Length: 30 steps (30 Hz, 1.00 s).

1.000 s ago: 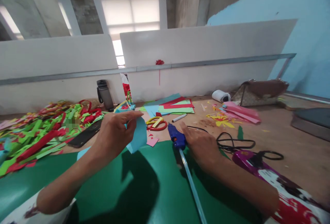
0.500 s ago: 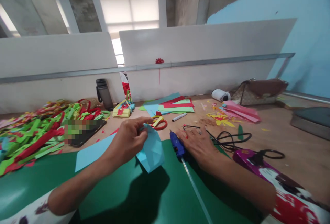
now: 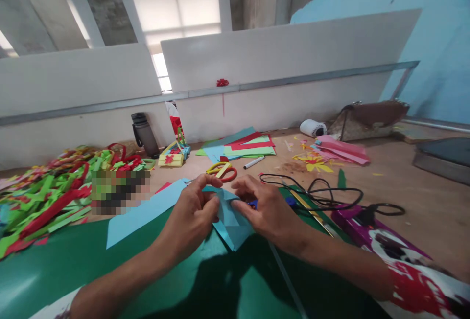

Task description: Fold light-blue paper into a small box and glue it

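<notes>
Between my hands is a folded piece of light blue paper [image 3: 235, 228], above the green mat [image 3: 161, 280]. My left hand [image 3: 198, 201] pinches its upper left edge between thumb and fingers. At its upper right edge, my right hand [image 3: 260, 206] closes thumb and fingers on the same paper. Partly hidden behind my right hand lies a blue glue gun [image 3: 290, 202], its clear glue stick [image 3: 284, 275] reaching toward me. A flat light blue sheet [image 3: 143, 216] lies to the left. Scissors [image 3: 222, 170] with yellow and red handles rest just beyond the paper.
Paper strips [image 3: 55, 192] pile up at the left. A bottle [image 3: 145, 135] and small yellow paper basket [image 3: 172, 157] stand at the back. A marker [image 3: 254, 162], coloured sheets [image 3: 249, 148], black cable [image 3: 323, 196], purple power strip [image 3: 367, 226] and handbag [image 3: 370, 121] are farther off.
My right hand has moved left from beside the glue gun onto the folded blue paper. My left hand has shifted slightly right with the paper. A thin yellowish tool now shows beside the cable.
</notes>
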{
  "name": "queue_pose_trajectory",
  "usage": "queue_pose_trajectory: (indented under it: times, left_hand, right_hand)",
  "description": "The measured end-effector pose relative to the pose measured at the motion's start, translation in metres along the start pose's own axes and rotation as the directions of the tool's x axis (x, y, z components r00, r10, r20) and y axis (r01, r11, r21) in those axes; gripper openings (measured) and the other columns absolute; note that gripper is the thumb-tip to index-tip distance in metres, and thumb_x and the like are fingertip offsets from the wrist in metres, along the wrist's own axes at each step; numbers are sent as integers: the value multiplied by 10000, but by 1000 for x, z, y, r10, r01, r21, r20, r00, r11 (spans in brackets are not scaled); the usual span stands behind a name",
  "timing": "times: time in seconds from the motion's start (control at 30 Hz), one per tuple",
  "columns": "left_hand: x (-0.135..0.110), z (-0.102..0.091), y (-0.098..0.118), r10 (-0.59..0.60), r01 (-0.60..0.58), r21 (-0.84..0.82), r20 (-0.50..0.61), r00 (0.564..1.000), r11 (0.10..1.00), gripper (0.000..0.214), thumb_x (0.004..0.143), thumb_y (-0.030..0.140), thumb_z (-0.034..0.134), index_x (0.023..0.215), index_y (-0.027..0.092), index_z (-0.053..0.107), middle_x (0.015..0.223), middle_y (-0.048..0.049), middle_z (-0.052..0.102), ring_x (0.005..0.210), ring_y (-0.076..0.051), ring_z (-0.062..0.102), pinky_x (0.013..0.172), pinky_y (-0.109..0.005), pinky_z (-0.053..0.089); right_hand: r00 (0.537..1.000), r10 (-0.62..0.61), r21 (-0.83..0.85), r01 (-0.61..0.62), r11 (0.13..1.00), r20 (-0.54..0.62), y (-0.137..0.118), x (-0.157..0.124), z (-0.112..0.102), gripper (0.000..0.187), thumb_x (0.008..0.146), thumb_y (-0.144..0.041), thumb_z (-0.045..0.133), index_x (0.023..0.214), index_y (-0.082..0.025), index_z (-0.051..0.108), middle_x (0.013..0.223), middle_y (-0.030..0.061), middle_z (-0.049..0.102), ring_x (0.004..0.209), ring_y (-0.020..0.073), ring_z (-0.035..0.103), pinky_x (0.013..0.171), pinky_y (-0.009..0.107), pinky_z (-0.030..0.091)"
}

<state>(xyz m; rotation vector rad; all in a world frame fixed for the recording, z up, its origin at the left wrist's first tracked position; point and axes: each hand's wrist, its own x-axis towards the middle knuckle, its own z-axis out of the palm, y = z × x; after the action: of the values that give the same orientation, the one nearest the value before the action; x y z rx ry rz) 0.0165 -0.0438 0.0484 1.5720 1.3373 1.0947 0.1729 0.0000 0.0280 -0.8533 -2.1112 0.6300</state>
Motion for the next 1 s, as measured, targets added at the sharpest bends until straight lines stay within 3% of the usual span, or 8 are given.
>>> queue_pose_trajectory:
  times: [0.1, 0.23, 0.4, 0.57, 0.7, 0.83, 1.0]
  left_hand:
    - [-1, 3, -7, -23, 23, -96, 9, 1000, 995, 148, 794, 246, 504, 873, 202, 387, 518, 89, 441, 481, -89, 426, 475, -188, 357]
    - [-1, 7, -11, -50, 47, -174, -14, 999, 984, 244, 761, 257, 571, 853, 211, 351, 481, 118, 416, 408, -52, 336, 398, -142, 251]
    - [-2, 12, -12, -80, 61, -233, -73, 994, 971, 315, 715, 298, 633, 834, 214, 353, 506, 94, 503, 414, -60, 383, 398, -148, 281]
    - [1, 13, -16, -104, 86, -217, -72, 992, 972, 235, 645, 308, 698, 708, 163, 523, 573, 33, 548, 488, -89, 468, 463, -192, 369]
    - [2, 14, -16, -103, 95, -155, -45, 994, 983, 195, 672, 333, 679, 720, 148, 644, 590, 0, 584, 496, -105, 465, 466, -209, 365]
    - [0, 14, -14, -101, 93, -125, -56, 993, 988, 154, 666, 271, 677, 762, 151, 683, 631, -10, 616, 523, -106, 473, 488, -205, 376]
    - [-3, 12, -12, -95, 93, -89, -11, 995, 992, 134, 685, 272, 635, 655, 142, 625, 525, 23, 499, 472, -81, 384, 442, -193, 296]
  right_hand:
    - [996, -55, 31, 57, 998, -71, 6, -2, 3, 47, 808, -183, 522, 837, -177, 559, 779, 18, 659, 715, 128, 616, 662, 236, 454]
    - [988, -113, -40, 110, 993, -102, 7, -6, 2, 119, 852, -214, 478, 783, -177, 567, 684, 0, 623, 638, 116, 573, 600, 220, 415]
    - [991, -85, -24, 83, 996, -100, 8, -9, 1, 155, 865, -203, 448, 760, -175, 559, 666, -11, 575, 618, 106, 531, 593, 220, 389]
    - [998, -6, 35, 8, 999, -57, 9, -13, 1, 184, 869, -207, 433, 699, -187, 498, 617, -47, 467, 572, 89, 445, 550, 205, 345]
    - [1000, 6, 73, -5, 997, -8, 8, -16, 2, 227, 896, -241, 405, 684, -189, 469, 582, -59, 404, 534, 82, 395, 520, 205, 312]
    - [999, 31, 138, -36, 990, 36, 7, -18, 2, 265, 917, -298, 390, 702, -181, 494, 610, -50, 440, 570, 84, 421, 541, 201, 328]
    - [994, 76, 236, -93, 967, 78, 7, -16, 0, 280, 916, -353, 397, 756, -175, 543, 670, -31, 498, 622, 95, 454, 561, 195, 365]
